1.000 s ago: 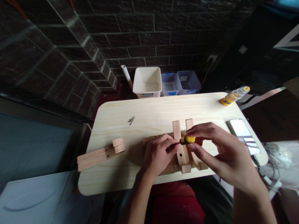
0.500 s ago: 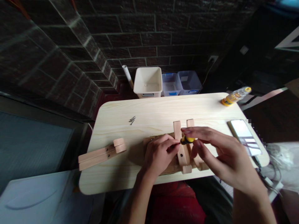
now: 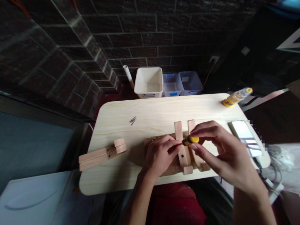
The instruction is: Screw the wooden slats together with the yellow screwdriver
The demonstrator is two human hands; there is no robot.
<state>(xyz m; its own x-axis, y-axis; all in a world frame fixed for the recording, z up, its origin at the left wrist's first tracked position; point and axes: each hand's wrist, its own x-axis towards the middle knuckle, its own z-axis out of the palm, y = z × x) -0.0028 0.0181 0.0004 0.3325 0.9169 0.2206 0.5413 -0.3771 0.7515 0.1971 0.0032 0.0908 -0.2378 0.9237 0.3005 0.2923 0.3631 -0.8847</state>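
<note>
A yellow and black screwdriver [image 3: 190, 140] points left over a wooden strip [image 3: 178, 131], its handle end between the thumb and fingers of my right hand [image 3: 225, 153]. My left hand [image 3: 161, 153] rests on the brown wooden piece [image 3: 168, 170], its thumb and index finger pinched at the screwdriver's front end; what they pinch is too small to tell. A second wooden strip [image 3: 191, 124] stands just to the right. Both strips lie across the brown piece and end in rounded blocks near me. A dark hole shows in the nearer strip.
Several screws [image 3: 133, 120] lie on the table [image 3: 112, 112]. Two joined wooden strips [image 3: 98, 157] sit at the left. At the right are a phone [image 3: 246, 137] and a clear bottle-shaped case [image 3: 236, 97]. Bins [image 3: 148, 81] stand behind the table.
My right hand's fingers have shifted back and curled round the screwdriver's handle end, uncovering more of the handle. My left hand has stayed nearly still.
</note>
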